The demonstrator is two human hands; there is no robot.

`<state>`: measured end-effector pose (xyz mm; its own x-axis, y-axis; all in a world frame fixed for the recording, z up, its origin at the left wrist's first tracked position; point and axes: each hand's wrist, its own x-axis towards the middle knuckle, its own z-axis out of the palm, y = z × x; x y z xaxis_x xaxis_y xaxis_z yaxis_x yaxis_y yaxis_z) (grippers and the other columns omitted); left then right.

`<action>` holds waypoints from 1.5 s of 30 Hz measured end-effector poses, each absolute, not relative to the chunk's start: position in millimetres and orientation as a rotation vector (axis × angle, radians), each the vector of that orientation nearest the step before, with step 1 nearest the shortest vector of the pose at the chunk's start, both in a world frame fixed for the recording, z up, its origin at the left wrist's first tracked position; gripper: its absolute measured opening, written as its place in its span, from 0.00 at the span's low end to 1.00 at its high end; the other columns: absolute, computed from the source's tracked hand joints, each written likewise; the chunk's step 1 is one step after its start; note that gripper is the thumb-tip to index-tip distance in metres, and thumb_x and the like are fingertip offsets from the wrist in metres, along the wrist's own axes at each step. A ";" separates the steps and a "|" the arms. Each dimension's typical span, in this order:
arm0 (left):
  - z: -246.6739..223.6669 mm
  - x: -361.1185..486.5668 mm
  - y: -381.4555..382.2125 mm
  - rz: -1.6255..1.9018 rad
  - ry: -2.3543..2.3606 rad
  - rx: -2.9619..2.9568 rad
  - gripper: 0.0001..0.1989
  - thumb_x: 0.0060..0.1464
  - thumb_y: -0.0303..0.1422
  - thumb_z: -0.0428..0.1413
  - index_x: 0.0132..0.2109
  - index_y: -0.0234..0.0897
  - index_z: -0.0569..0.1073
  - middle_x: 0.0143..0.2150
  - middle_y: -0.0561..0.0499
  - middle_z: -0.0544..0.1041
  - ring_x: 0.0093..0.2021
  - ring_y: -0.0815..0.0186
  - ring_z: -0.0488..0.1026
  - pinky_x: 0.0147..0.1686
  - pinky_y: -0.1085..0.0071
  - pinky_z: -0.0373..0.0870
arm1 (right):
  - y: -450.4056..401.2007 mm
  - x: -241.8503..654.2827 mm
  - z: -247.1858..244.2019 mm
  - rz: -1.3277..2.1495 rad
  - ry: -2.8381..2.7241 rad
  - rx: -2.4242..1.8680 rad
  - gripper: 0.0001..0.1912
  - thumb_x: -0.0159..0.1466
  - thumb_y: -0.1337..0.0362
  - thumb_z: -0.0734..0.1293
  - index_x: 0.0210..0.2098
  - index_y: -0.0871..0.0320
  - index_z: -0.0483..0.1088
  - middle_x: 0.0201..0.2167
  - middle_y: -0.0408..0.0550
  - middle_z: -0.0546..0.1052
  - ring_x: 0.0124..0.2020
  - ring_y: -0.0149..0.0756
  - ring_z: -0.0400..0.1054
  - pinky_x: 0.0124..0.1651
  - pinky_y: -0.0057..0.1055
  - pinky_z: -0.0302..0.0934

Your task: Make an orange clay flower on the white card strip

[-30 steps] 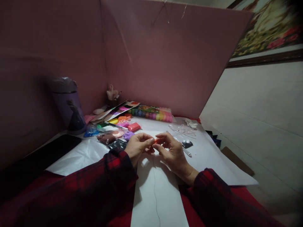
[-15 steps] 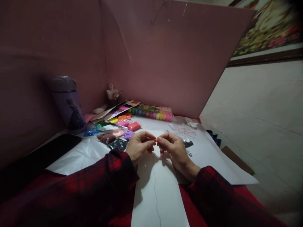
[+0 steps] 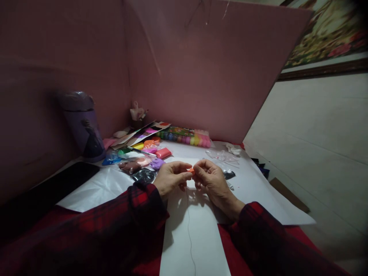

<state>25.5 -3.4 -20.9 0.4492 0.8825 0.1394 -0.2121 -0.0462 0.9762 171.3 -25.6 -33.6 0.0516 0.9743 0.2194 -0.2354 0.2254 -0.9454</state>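
A small orange piece of modelling clay (image 3: 191, 171) is pinched between both my hands above the white paper strip (image 3: 192, 234). My left hand (image 3: 174, 177) holds it from the left with thumb and forefinger. From the other side my right hand (image 3: 211, 182) grips it, thumb against forefinger, its other fingers curled beneath. The clay's far side is hidden by the fingers. A thin dark line (image 3: 189, 237) runs down the strip below my hands; whether it is thread or drawn I cannot tell.
Left of my hands lie bagged clay pieces, among them a red block (image 3: 163, 153) and a black packet (image 3: 144, 175). A purple tumbler (image 3: 87, 130) stands far left. Behind is a pack of coloured clay (image 3: 186, 137). Clear plastic bags (image 3: 221, 157) lie right, before the pink board (image 3: 195, 76).
More of the orange clay shows between my fingers, as my fingertips have shifted slightly apart around it. The view has moved very little.
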 end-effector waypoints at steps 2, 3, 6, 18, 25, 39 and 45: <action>-21.6 25.1 -3.3 0.967 0.640 1.343 0.20 0.38 0.38 0.66 0.35 0.27 0.74 0.22 0.52 0.73 0.18 0.74 0.66 0.18 0.76 0.66 | -25.0 171.8 -34.9 1.098 -1.139 -0.881 0.18 0.51 0.54 0.74 0.25 0.59 0.65 0.17 0.39 0.72 0.12 0.24 0.60 0.12 0.21 0.56; -21.9 25.0 -3.3 0.967 0.626 1.348 0.19 0.38 0.38 0.66 0.34 0.27 0.73 0.23 0.53 0.73 0.19 0.75 0.66 0.19 0.76 0.66 | -24.9 172.0 -35.4 1.074 -1.154 -0.883 0.18 0.52 0.54 0.74 0.25 0.59 0.65 0.18 0.39 0.72 0.12 0.24 0.60 0.12 0.21 0.56; -22.3 25.0 -3.5 1.009 0.609 1.353 0.17 0.40 0.37 0.66 0.32 0.29 0.72 0.23 0.54 0.72 0.20 0.75 0.66 0.19 0.76 0.66 | -25.3 172.2 -36.0 1.007 -1.198 -0.886 0.17 0.56 0.51 0.70 0.27 0.59 0.67 0.17 0.38 0.70 0.12 0.24 0.60 0.13 0.22 0.57; -21.4 24.8 -5.5 1.045 0.639 1.253 0.20 0.42 0.43 0.64 0.35 0.31 0.70 0.23 0.54 0.72 0.18 0.72 0.68 0.18 0.74 0.67 | -30.4 168.6 -34.9 0.779 -1.394 -0.876 0.07 0.59 0.61 0.70 0.32 0.57 0.69 0.25 0.40 0.71 0.22 0.28 0.65 0.22 0.24 0.62; -21.2 25.2 -5.5 1.075 0.608 1.210 0.20 0.39 0.41 0.66 0.32 0.30 0.70 0.22 0.54 0.73 0.18 0.72 0.68 0.19 0.75 0.67 | -33.8 171.2 -39.4 0.601 -1.532 -0.968 0.05 0.60 0.63 0.68 0.37 0.55 0.71 0.30 0.45 0.74 0.29 0.33 0.68 0.27 0.27 0.63; -21.3 24.1 -4.0 1.052 0.624 1.203 0.18 0.39 0.39 0.67 0.31 0.30 0.71 0.23 0.52 0.74 0.19 0.72 0.68 0.20 0.74 0.67 | -37.0 171.2 -36.3 0.472 -1.590 -1.025 0.04 0.61 0.63 0.67 0.36 0.56 0.72 0.31 0.46 0.74 0.29 0.34 0.68 0.30 0.30 0.65; -21.3 25.8 -4.9 1.126 0.619 1.331 0.15 0.39 0.37 0.66 0.29 0.30 0.72 0.23 0.53 0.73 0.20 0.73 0.67 0.20 0.75 0.65 | -31.6 169.5 -31.6 0.980 -1.253 -0.938 0.08 0.57 0.61 0.70 0.30 0.59 0.69 0.22 0.40 0.70 0.17 0.26 0.61 0.18 0.24 0.60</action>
